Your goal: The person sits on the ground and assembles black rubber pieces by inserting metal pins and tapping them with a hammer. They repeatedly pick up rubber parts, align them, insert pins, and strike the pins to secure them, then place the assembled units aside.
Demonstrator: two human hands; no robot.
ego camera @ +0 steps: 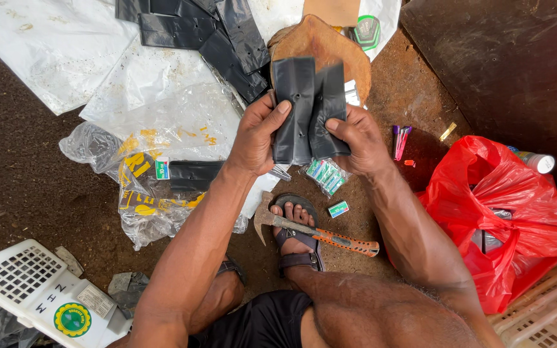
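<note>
black plastic bags held in both hands over a wood block

item: small stack of black plastic bags (pixel 309 109), flat, with small punched holes, held upright above the round wood block (pixel 330 48).

left hand (pixel 257 136): closed on the left edge of the bags, thumb pressed on the front, fingers behind.

right hand (pixel 359 140): closed on the right lower edge of the bags, thumb on the front face.

landmark: wood block, brown, lying on the dirt floor (pixel 27 174).

just left of the block: a loose pile of more black bags (pixel 195 29), spread over white and clear plastic sheets (pixel 162 96).

above the block: a green and grey small tool (pixel 367 31), touching its far rim.

below the block, under the hands: clear packets with green and white small boxes (pixel 325 174); one more small green box (pixel 338 209) lies apart on the floor.

further below the block: a hatchet with an orange grip (pixel 317 235), resting across a sandalled foot (pixel 296 232).

right of the block: pink and purple small sticks (pixel 400 140) on the floor; beyond them a red plastic bag (pixel 504 219), open, with a white bottle (pixel 536 161) just beside its top.

lower left of the block, well apart: a crumpled clear bag with yellow print (pixel 140 193) and a white plastic crate (pixel 27 283) at the frame corner.
</note>
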